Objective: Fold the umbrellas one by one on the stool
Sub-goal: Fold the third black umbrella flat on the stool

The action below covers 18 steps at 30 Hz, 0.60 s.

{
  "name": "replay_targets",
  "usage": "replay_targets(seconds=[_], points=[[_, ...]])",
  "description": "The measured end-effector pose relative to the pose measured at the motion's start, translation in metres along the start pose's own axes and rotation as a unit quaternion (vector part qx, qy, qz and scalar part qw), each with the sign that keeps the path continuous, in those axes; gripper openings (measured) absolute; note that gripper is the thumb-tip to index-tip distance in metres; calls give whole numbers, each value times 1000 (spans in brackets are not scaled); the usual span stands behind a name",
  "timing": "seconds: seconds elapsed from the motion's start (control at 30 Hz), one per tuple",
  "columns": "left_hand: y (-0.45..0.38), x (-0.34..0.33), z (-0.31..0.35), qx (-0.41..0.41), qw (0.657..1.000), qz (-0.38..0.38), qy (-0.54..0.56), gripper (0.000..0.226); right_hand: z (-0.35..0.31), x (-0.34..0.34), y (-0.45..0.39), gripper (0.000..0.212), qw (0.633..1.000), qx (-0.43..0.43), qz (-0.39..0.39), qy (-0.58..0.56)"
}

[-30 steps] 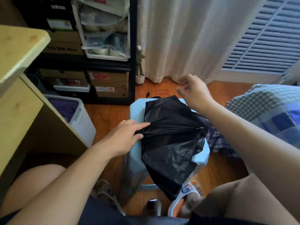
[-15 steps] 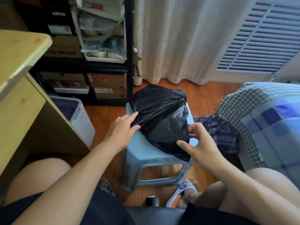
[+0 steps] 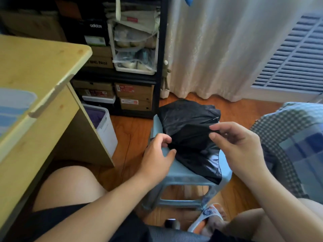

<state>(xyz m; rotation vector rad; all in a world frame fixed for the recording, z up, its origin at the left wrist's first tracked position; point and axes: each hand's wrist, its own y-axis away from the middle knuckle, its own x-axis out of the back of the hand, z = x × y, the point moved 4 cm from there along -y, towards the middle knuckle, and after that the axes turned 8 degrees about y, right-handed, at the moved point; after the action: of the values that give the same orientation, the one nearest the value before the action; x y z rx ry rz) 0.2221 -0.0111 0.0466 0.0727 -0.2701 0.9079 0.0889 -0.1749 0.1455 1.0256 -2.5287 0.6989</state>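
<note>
Black umbrella [image 3: 190, 130] on stool [image 3: 176, 172], both hands' fingers [image 3: 214, 127] pinching its fabric

You are sitting in a lived-in room of a home, most likely a bedroom. A black shelf [image 3: 160, 49] stacked with shoe boxes [image 3: 133, 90] and clear bins of shoes stands beside a pale curtain [image 3: 218, 46], over a wooden floor [image 3: 129, 130]. A checked blanket [image 3: 293, 130] lies at your right, a pale wooden bench [image 3: 35, 67] at your left.
</note>
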Motion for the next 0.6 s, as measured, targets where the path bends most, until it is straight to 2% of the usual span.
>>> replay_targets(seconds=[0.1, 0.23, 0.33, 0.43, 0.6], points=[[-9, -1, -7, -9, 1000, 13, 15, 28, -2, 3, -7, 36, 1000, 13, 10, 10], [-13, -7, -17, -18, 999, 18, -31, 24, -4, 5, -22, 36, 1000, 7, 9, 11], [-14, -9, -16, -36, 998, 36, -43, 32, -2, 5, -36, 31, 1000, -12, -5, 7], [-17, -9, -14, -54, 997, 37, -49, 33, 10, 9, -48, 18, 998, -57, -12, -26], [-22, -12, -16, -92, 990, 25, -101, 21, 26, 15, -49, 11, 987, -134, -18, -86]])
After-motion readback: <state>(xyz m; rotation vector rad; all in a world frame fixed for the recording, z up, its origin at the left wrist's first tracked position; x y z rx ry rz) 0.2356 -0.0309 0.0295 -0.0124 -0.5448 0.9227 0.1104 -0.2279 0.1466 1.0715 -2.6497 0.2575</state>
